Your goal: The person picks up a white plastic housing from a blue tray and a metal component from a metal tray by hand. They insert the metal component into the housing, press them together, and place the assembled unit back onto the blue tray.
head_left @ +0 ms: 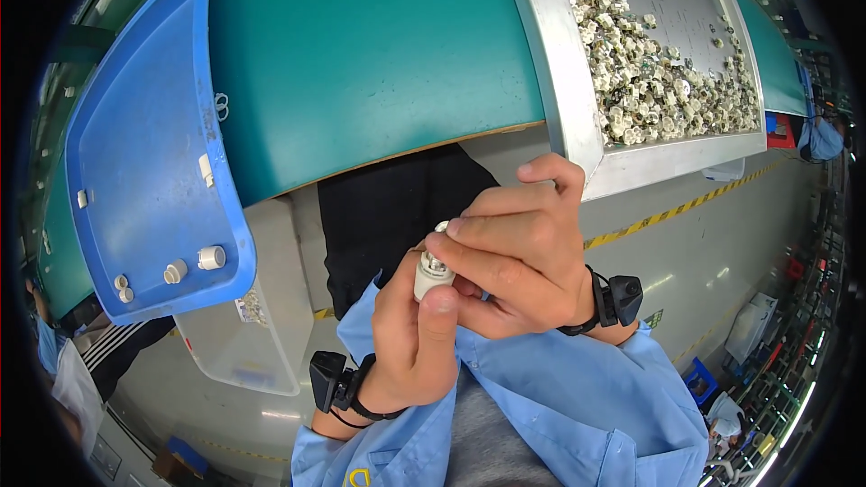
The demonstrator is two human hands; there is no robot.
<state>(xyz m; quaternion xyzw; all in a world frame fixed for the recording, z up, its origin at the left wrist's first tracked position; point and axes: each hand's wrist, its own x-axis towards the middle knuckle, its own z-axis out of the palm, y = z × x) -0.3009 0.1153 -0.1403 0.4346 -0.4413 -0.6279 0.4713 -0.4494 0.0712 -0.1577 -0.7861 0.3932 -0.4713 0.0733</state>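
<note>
One white cylinder [434, 285] | metal end [434, 263] up in view | axis slightly rightward

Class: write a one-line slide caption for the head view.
Left hand holds a white cylindrical part, right hand at its top; blue tray to the left, metal tray to the right.

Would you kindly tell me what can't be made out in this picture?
Head view: part of the white fitting, covered by the left hand and right hand.
Head view: far end of the metal tray, cut off by the upper edge.
Head view: part of the translucent bin, hidden by the blue tray.
</note>
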